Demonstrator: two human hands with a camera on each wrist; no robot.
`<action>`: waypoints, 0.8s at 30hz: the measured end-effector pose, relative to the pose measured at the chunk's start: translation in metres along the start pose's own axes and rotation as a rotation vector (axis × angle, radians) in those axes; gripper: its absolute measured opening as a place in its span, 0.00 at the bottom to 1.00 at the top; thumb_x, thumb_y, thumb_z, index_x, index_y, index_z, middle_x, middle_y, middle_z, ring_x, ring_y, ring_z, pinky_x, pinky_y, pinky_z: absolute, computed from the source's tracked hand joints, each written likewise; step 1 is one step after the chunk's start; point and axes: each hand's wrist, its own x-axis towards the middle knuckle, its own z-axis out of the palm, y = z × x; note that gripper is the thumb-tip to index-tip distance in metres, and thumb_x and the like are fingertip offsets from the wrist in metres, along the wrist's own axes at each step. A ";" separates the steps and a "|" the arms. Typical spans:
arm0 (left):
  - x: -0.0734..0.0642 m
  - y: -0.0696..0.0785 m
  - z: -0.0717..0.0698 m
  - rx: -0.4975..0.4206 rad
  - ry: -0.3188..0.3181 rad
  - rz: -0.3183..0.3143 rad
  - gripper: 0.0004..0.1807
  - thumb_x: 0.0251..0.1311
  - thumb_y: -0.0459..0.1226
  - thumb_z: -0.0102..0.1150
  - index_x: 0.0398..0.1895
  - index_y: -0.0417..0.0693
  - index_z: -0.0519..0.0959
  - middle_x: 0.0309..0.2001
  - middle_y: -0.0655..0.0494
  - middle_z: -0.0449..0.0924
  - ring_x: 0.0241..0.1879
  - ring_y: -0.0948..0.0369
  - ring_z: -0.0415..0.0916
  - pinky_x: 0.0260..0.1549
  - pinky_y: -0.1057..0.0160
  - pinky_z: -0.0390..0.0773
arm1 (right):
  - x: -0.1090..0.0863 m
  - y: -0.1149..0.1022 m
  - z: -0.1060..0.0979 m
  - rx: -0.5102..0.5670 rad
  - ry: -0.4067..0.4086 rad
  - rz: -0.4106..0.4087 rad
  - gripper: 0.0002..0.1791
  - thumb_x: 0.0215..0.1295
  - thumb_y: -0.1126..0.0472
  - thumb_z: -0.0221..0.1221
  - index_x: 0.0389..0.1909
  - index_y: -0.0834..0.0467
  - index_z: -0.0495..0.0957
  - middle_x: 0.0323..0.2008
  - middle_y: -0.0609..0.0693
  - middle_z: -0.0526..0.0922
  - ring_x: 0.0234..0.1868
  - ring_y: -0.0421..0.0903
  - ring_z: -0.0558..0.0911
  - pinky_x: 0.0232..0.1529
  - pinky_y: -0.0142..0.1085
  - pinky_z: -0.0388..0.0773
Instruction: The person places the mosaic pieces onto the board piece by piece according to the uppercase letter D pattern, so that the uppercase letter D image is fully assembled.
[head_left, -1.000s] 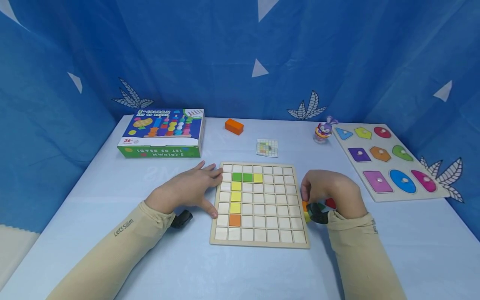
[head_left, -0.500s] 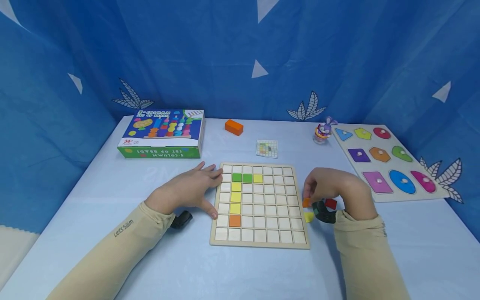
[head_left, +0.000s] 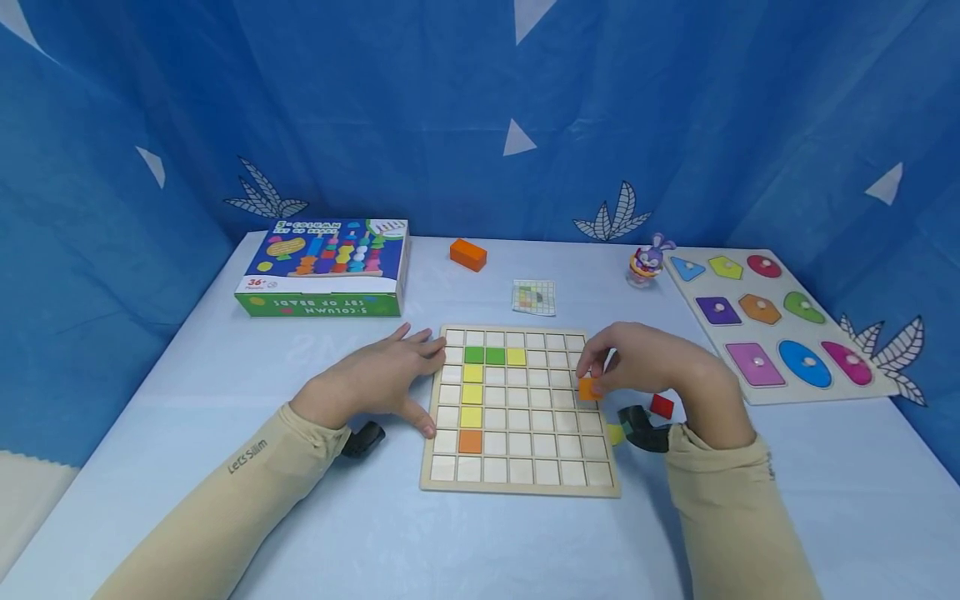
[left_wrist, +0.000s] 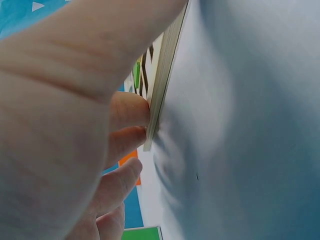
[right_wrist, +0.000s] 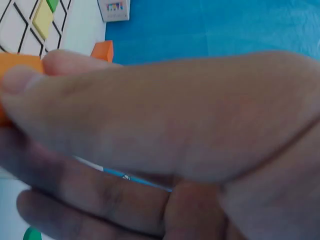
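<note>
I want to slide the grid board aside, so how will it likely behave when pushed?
The grid board looks stiff, its edges running straight. Lying flat and low, it probably won't tip. Its green tiles sit in cells, so they'd likely travel along.

I see seven coloured squares (head_left: pixel 472 394) in one grid board (head_left: pixel 520 489), one pinched orange piece (head_left: pixel 588 389), nine puzzle shapes (head_left: pixel 795 367), one box (head_left: pixel 324 282).

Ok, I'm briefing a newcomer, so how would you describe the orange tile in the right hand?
Find the wooden grid board in the middle of the table. Over its right edge, the right hand pinches a small orange tile. Unlike the orange square lying in the grid and the orange block beyond the board, this one is held.
</note>
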 end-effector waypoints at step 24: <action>0.000 0.000 0.001 0.002 0.013 0.006 0.65 0.36 0.70 0.71 0.74 0.40 0.65 0.77 0.44 0.56 0.77 0.46 0.45 0.76 0.48 0.35 | 0.029 -0.049 0.050 -0.026 -0.073 -0.281 0.10 0.61 0.68 0.69 0.35 0.48 0.85 0.29 0.42 0.80 0.33 0.43 0.77 0.34 0.35 0.80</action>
